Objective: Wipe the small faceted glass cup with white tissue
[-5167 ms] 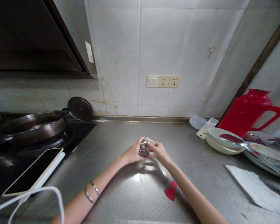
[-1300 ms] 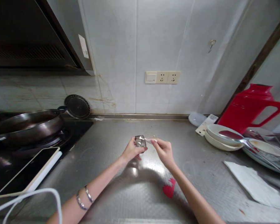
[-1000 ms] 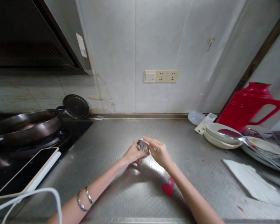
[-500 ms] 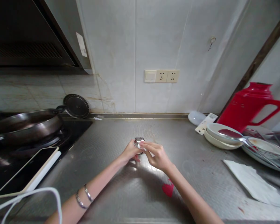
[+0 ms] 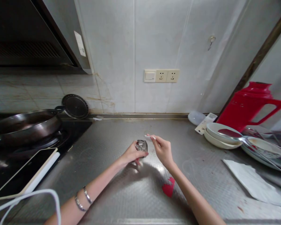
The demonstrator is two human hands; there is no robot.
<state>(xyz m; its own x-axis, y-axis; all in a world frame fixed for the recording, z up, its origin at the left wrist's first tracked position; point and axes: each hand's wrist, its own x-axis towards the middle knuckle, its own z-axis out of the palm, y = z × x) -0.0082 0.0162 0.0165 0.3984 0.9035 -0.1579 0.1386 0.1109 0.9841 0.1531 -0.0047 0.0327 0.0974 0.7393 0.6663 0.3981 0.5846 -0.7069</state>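
My left hand is wrapped round the left side of a small faceted smoky-glass holder, thumb across its front. It is held above the steel counter, and a bit of red shows beneath. To the right, apart from the glass, my right hand pinches a small white piece that looks like folded tissue. A torn-edged red patch lies on the counter by my right forearm.
On the left, a pan sits on the black hob, with a phone and a white cable nearer. At right are a red thermos, stacked bowls, plates and a white napkin. Sockets are on the wall.
My right hand has drawn back from the glass holder, moving right and slightly away with the white piece. The holder is now more exposed, still in my left hand.
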